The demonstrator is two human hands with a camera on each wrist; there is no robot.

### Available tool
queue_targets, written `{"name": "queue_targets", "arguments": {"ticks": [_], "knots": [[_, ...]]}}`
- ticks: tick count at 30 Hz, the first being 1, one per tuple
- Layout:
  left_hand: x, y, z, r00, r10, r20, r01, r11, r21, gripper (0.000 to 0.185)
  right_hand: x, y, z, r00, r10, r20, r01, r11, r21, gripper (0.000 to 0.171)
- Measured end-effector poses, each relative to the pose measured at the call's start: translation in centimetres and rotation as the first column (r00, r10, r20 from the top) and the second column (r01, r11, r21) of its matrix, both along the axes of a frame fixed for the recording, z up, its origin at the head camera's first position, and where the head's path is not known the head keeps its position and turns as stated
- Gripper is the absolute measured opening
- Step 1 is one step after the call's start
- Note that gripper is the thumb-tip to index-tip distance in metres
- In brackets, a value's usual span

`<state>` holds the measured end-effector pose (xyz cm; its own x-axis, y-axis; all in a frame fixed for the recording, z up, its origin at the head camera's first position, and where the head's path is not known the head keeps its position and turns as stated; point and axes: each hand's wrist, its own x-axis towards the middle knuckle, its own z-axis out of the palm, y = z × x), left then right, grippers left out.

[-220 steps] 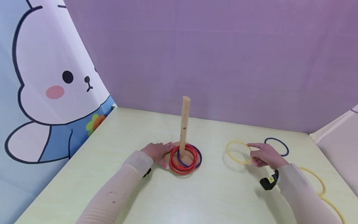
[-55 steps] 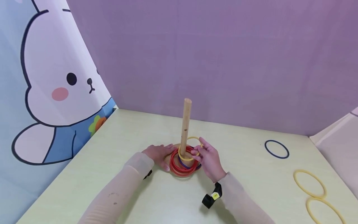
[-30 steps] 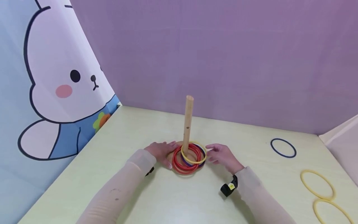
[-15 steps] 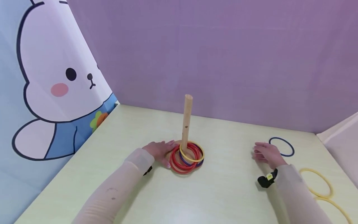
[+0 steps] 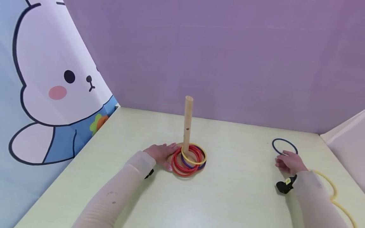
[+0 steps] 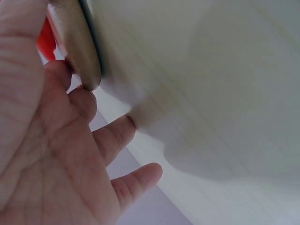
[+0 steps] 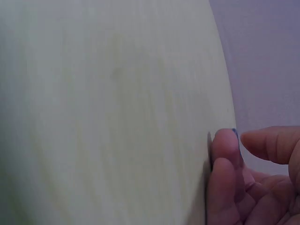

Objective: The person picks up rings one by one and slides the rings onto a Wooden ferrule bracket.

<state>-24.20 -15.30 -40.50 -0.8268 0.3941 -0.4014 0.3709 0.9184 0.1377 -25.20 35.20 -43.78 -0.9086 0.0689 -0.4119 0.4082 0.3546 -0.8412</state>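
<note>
A wooden peg [image 5: 188, 123] stands upright on its round base, with several red rings [image 5: 176, 171], a blue ring [image 5: 203, 165] and a yellow ring [image 5: 203, 148] lying around its foot. My left hand [image 5: 160, 155] rests against the base's left side, fingers spread. In the left wrist view its fingertips touch the wooden base edge [image 6: 77, 47]. At the far right, my right hand [image 5: 292, 162] is at the near edge of a loose dark blue ring [image 5: 280, 139]. In the right wrist view, a blue sliver of that ring shows between thumb [image 7: 267, 143] and index fingertip.
Two more yellow rings [image 5: 332, 182] lie on the right of the pale table [image 5: 228, 196], partly hidden by my right sleeve. A purple cloth [image 5: 222, 63] rises behind the table; a cloth with a cartoon animal [image 5: 42, 79] hangs at the left.
My right hand brought a yellow ring to the peg and released it around the foot, then moved right to the loose blue ring. My left hand stayed at the base.
</note>
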Motion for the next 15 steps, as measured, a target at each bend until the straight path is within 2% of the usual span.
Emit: {"name": "queue_targets", "arguments": {"ticks": [6, 12, 15], "knots": [[-0.07, 0.15, -0.21, 1.0, 0.023, -0.002, -0.023, 1.0, -0.012, 0.097, 0.4, 0.04, 0.12, 1.0, -0.001, 0.026, 0.001, 1.0, 0.018, 0.068], [0.01, 0.09, -0.11, 0.999, 0.031, -0.011, -0.031, 0.999, -0.014, 0.097, 0.52, -0.19, 0.03, 1.0, 0.027, -0.006, -0.026, 0.995, 0.095, 0.031], [0.06, -0.04, -0.06, 1.0, 0.013, -0.015, -0.014, 1.0, -0.008, 0.096, 0.78, -0.25, 0.01, 0.998, 0.066, -0.011, -0.064, 0.989, 0.137, 0.025]]}}
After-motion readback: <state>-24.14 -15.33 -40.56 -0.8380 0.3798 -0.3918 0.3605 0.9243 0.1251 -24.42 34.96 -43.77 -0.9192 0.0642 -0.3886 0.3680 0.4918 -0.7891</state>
